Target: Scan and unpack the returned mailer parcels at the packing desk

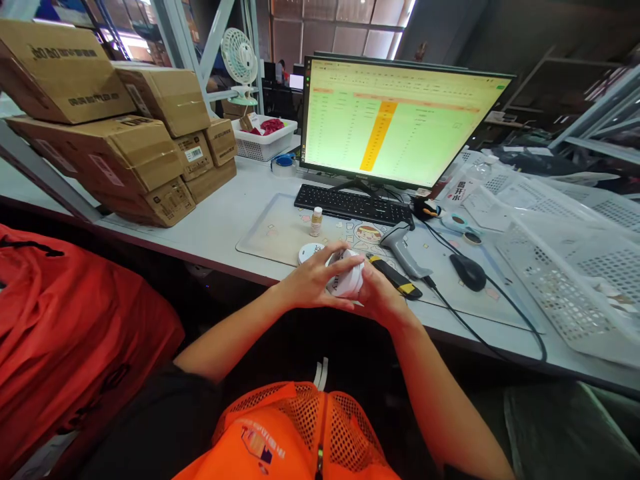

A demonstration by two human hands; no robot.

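Between my two hands is a white rounded container (346, 279) with dark lettering, held just over the front edge of the desk. My left hand (314, 279) curls its fingers across the top and near side of it. Against its right side, my right hand (381, 293) closes its fingers, partly hidden behind the container. A white round lid-like disc (309, 252) with dark print lies on the desk mat beside my left hand. Behind it stands a small glass bottle (316, 222) with a white cap and amber contents. A black-and-yellow utility knife (395, 277) lies right of my right hand.
A grey barcode scanner (404, 250) and black mouse (468, 271) rest on the mat (270, 230), their cables trailing right. Behind are a keyboard (355, 203) and monitor (395, 127). Cardboard boxes (110, 153) are stacked left; white plastic baskets (565, 280) fill the right side.
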